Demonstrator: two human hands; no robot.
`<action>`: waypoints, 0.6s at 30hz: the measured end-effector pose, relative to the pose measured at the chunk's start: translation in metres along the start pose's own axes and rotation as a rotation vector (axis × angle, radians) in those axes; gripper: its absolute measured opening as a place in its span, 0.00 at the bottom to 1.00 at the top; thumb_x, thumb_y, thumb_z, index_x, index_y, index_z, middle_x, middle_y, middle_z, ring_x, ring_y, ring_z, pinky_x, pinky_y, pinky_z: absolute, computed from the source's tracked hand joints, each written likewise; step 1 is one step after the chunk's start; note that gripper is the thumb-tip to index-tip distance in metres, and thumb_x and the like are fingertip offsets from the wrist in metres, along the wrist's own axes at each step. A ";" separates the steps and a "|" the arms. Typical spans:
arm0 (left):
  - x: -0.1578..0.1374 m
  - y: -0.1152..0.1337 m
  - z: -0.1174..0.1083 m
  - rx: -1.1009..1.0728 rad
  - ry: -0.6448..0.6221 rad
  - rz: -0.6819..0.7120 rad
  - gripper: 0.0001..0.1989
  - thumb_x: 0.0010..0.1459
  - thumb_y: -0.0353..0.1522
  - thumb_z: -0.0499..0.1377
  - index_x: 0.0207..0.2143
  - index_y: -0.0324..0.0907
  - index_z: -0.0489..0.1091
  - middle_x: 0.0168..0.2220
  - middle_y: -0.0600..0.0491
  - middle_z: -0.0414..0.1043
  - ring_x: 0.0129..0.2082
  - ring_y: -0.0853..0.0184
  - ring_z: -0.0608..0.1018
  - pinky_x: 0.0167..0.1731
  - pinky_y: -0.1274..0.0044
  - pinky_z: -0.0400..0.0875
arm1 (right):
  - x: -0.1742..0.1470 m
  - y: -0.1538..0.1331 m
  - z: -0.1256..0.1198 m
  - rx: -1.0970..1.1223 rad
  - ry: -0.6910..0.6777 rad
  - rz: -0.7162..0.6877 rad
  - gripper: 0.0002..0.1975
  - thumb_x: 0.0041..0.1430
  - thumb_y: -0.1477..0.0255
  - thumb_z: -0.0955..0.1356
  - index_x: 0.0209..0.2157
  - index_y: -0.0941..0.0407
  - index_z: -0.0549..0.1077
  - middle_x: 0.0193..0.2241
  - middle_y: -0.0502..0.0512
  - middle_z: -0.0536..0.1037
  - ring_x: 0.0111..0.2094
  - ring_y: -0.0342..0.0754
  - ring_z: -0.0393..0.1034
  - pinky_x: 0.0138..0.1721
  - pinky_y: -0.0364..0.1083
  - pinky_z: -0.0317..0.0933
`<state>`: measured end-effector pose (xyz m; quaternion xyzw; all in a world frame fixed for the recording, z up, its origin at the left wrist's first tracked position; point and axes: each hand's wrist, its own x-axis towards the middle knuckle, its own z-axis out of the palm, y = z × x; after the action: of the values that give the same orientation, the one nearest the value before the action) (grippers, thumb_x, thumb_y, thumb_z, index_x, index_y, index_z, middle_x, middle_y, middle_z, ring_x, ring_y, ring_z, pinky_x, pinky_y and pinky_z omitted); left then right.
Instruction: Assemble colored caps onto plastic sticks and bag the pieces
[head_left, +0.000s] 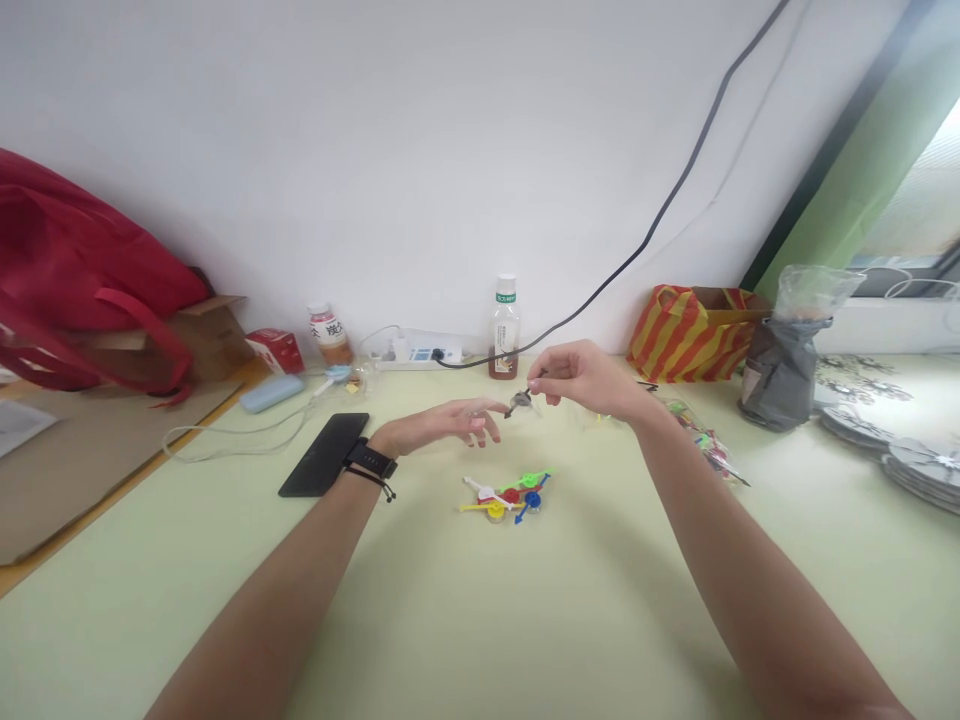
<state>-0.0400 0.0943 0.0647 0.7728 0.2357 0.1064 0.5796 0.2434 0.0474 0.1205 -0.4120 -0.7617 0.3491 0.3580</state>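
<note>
Right hand (581, 378) pinches dark arrow spinner (520, 401) by one end, off table (465, 620); left hand (442, 424) loosely open near its tip, contact unclear
Risk: thin shaft may slip from fingertip-only grip; dropped spinner could scatter coloured spinners (511, 496) nearer wearer

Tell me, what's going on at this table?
A person's right hand pinches a small black plastic arrow above the pale green tabletop. The left hand, fingers loosely spread, is beside the arrow's tip; whether it touches is unclear. Nearer the person, a cluster of small white, yellow, red, green and blue plastic pieces, some arrow-shaped, lies on the tabletop.
</note>
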 end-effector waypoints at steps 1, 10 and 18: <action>0.001 0.000 0.001 -0.008 -0.003 0.008 0.34 0.65 0.51 0.57 0.67 0.47 0.61 0.53 0.43 0.74 0.50 0.56 0.75 0.53 0.65 0.67 | 0.001 0.001 0.002 -0.036 0.004 -0.013 0.16 0.56 0.58 0.74 0.34 0.58 0.78 0.24 0.52 0.76 0.25 0.43 0.68 0.25 0.42 0.58; 0.003 -0.001 0.007 -0.039 0.004 -0.008 0.33 0.66 0.50 0.58 0.67 0.45 0.62 0.53 0.41 0.74 0.49 0.56 0.75 0.51 0.65 0.68 | 0.006 0.011 0.007 -0.208 0.013 0.008 0.12 0.57 0.61 0.72 0.35 0.56 0.77 0.23 0.50 0.76 0.22 0.42 0.64 0.23 0.42 0.54; 0.003 -0.001 0.004 -0.043 0.024 -0.008 0.31 0.67 0.50 0.56 0.66 0.45 0.63 0.51 0.42 0.74 0.47 0.58 0.75 0.47 0.68 0.68 | 0.006 0.013 0.007 -0.247 0.020 0.019 0.12 0.61 0.60 0.69 0.38 0.55 0.75 0.22 0.50 0.77 0.23 0.45 0.68 0.25 0.42 0.57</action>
<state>-0.0364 0.0925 0.0619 0.7579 0.2433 0.1182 0.5937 0.2400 0.0564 0.1076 -0.4635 -0.7915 0.2517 0.3087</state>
